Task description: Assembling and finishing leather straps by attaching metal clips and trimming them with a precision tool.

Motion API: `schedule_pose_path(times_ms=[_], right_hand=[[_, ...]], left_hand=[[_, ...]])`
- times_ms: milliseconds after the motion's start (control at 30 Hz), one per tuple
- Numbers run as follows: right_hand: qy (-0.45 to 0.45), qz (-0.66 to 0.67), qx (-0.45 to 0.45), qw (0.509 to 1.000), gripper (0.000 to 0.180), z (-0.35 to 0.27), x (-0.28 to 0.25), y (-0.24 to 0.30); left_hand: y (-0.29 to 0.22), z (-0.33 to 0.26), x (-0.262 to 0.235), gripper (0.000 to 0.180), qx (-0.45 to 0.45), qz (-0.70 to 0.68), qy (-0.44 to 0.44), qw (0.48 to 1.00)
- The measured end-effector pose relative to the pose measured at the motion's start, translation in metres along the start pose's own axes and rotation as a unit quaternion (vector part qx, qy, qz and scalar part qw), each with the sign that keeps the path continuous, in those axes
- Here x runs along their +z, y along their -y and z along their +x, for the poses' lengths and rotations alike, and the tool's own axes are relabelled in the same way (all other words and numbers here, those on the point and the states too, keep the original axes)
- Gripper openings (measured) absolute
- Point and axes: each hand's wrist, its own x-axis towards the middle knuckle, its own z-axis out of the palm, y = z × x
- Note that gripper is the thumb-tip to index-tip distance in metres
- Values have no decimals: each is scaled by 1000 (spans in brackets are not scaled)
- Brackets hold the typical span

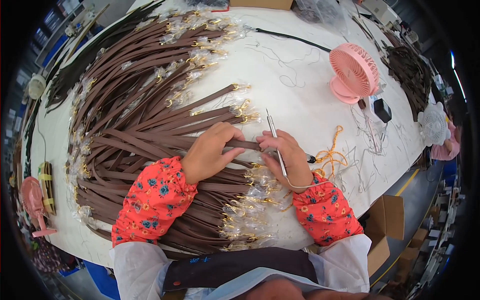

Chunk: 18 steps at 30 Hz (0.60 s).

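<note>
A brown strap point(249, 144) runs between my hands, above the pile. My left hand point(210, 152) is closed around it, thumb on the near side and fingers on the far side. My right hand point(290, 160) pinches the strap's right end with its fingertips. That same hand also carries a slim silver pen-shaped tool point(273, 131), like a soldering iron, with its thin tip pointing away from me. A pale cord trails from the tool over my right wrist. Many similar brown straps point(145, 135) with gold-coloured metal hooks in clear plastic lie under and left of my hands.
A pink fan point(353, 72) stands at the back right, near a black-and-white device point(381, 110). Orange cord point(331, 159) and loose threads lie right of my right hand. Dark straps point(407, 72) are heaped at the far right. Below the table's right edge is an open cardboard box point(390, 217).
</note>
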Motion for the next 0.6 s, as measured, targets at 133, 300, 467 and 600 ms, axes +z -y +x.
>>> schedule_pose_path(times_ms=[133, 300, 467, 600], right_hand=[[-18, 21, 13, 1000, 36, 0, 3, 1], [-30, 82, 35, 996, 30, -6, 5, 5], [-30, 99, 79, 992, 25, -4, 3, 10], [-34, 170, 122, 977, 21, -8, 8, 7]], left_hand=[[-1, 1, 1, 19, 39, 21, -44, 998], [-2, 1, 0, 12, 73, 64, -42, 994], [0, -1, -3, 10, 56, 99, 12, 993], [5, -1, 1, 11, 36, 86, 17, 995]])
